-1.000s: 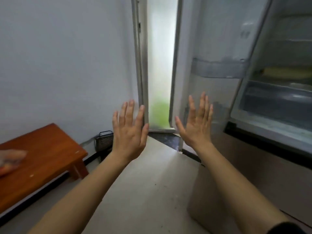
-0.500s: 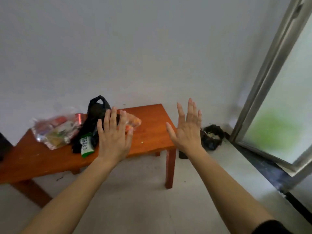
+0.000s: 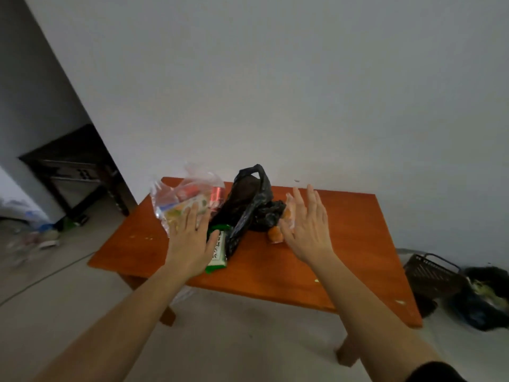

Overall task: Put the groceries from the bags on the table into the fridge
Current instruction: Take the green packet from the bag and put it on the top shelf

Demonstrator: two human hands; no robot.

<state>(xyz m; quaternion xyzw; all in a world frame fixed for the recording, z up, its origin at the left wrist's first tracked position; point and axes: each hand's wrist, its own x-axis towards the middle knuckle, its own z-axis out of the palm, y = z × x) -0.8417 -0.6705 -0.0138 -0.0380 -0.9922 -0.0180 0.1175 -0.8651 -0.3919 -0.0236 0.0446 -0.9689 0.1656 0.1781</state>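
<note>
While both hands are spread flat and empty, left hand (image 3: 190, 244) and right hand (image 3: 308, 230) flank the black bag (image 3: 248, 208).

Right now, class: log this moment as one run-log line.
left hand: open, empty | right hand: open, empty | black bag, clear bag: on table | fridge: unseen

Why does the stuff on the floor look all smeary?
Head view: the floor clutter at the left edge is motion-blurred; the dark bag at the right edge too; the black bag on the table is sharper; the wide lens tilts the wall edge.
</note>
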